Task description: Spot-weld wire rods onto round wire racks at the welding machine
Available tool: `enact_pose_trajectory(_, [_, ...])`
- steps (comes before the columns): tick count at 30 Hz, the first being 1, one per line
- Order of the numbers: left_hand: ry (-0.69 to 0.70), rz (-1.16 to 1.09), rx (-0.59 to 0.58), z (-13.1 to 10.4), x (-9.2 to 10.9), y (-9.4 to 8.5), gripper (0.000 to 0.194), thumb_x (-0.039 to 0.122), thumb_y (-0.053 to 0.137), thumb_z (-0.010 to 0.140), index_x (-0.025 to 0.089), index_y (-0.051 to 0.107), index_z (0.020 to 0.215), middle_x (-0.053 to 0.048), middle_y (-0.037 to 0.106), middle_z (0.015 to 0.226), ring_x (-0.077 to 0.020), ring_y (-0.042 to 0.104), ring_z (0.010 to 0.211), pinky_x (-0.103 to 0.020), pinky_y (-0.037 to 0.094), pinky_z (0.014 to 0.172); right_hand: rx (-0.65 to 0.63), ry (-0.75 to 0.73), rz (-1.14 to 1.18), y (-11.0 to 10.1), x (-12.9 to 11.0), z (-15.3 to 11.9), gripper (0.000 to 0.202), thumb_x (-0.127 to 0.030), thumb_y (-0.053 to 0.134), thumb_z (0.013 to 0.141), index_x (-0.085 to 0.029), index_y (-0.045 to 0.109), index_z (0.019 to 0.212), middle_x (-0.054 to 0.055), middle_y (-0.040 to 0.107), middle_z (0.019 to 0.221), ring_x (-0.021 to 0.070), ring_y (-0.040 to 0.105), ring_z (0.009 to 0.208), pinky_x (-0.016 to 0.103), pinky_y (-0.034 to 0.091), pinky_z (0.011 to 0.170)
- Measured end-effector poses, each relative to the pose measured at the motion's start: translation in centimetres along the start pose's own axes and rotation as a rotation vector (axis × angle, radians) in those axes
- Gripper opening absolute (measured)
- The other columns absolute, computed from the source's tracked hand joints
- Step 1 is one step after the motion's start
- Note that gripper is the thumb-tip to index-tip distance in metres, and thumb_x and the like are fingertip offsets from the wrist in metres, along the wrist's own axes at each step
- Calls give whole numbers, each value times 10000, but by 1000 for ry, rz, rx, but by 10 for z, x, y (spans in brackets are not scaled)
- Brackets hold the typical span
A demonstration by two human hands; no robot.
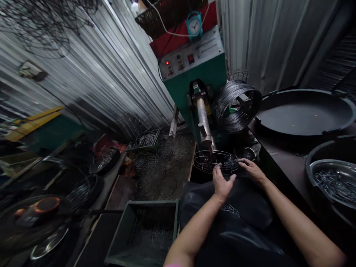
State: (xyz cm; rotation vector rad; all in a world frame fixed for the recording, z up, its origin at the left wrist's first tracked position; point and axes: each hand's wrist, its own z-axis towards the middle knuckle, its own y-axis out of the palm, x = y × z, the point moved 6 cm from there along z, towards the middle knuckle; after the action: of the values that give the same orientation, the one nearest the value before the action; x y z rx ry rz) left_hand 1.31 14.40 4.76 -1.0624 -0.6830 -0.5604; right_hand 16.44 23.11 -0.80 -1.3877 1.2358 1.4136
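A round wire frame [200,171], made of thin metal rings, sits under the lower tip of the spot welder's metal arm [204,120]. My left hand [223,184] has its fingers curled at the near rim of the frame, its thumb standing apart. At the frame's right side, the fingertips of my right hand [252,170] pinch the rim. Several short bent wire pieces [231,210] lie on the dark apron [239,231] over my lap. What lies behind the frame, near the welder tip, is too dark to make out.
The green machine [178,89] stands ahead, with a blue clock [194,26] on top and a wire coil [236,105] beside it. Right are a large black pan [303,111] and a metal bowl [338,167] of wire pieces. A green crate [128,226] stands left.
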Motion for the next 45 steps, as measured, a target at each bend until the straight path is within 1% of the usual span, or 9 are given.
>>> enact_pose_trajectory(11, [-219,-250,-19,-3,-4,31,502,279,695,680,151,495,1122,-126,582,1120,-225,548,1062,-387,424,941,-7,-46,-42,-3,10,5,373,-542,681,635,-236,677,849,31,682,940,228,591,933,344,446,842])
enact_pose_trajectory(16, [-65,-52,34,4,0,-27,285,222,586,770,188,546,1050,-69,617,987,-171,611,852,-322,503,792,1,-70,-78,-7,21,9,349,-534,662,667,-238,676,850,27,674,949,229,576,955,359,412,892])
enact_pose_trajectory(20, [144,255,207,44,-2,-88,279,207,495,834,205,541,1109,-95,562,1126,-198,548,1040,-338,457,887,32,-81,-63,-9,29,14,356,-538,665,662,-238,673,853,30,670,939,230,575,947,373,397,909])
enact_pose_trajectory(24, [296,347,-46,83,-17,-96,138,249,491,857,218,615,911,-49,613,904,-169,579,876,-305,476,810,63,-71,-73,-11,31,14,356,-536,663,667,-237,675,860,30,669,953,225,574,948,373,391,912])
enact_pose_trajectory(28, [329,194,35,85,-17,-106,142,264,489,863,207,609,912,-54,593,953,-151,572,920,-288,473,825,46,-68,-50,-8,29,13,359,-531,670,664,-231,677,861,35,675,948,221,576,952,375,391,912])
enact_pose_trajectory(32, [331,76,33,55,-7,-89,157,268,545,822,193,586,954,-70,582,1008,-164,567,970,-309,467,856,69,-66,11,-5,27,9,392,-553,678,640,-218,669,843,32,682,910,201,597,885,343,438,842])
enact_pose_trajectory(38, [-94,-78,92,11,-26,-38,377,303,678,701,152,527,1012,-100,587,991,-205,566,941,-367,448,866,76,-62,17,-1,20,4,370,-542,684,635,-221,669,820,20,677,906,192,585,905,319,421,867])
enact_pose_trajectory(42, [-306,-353,121,9,-28,8,724,300,790,552,165,428,1164,-139,521,1150,-230,524,1056,-367,398,932,86,-89,37,-3,20,4,364,-540,677,636,-225,662,819,21,678,907,195,589,902,320,431,855])
enact_pose_trajectory(45, [-431,-617,124,13,-26,32,591,273,798,528,180,473,1014,-79,567,986,-185,575,913,-332,435,855,116,-121,-10,-8,13,-3,363,-540,668,639,-218,660,807,34,678,920,207,598,898,329,449,830])
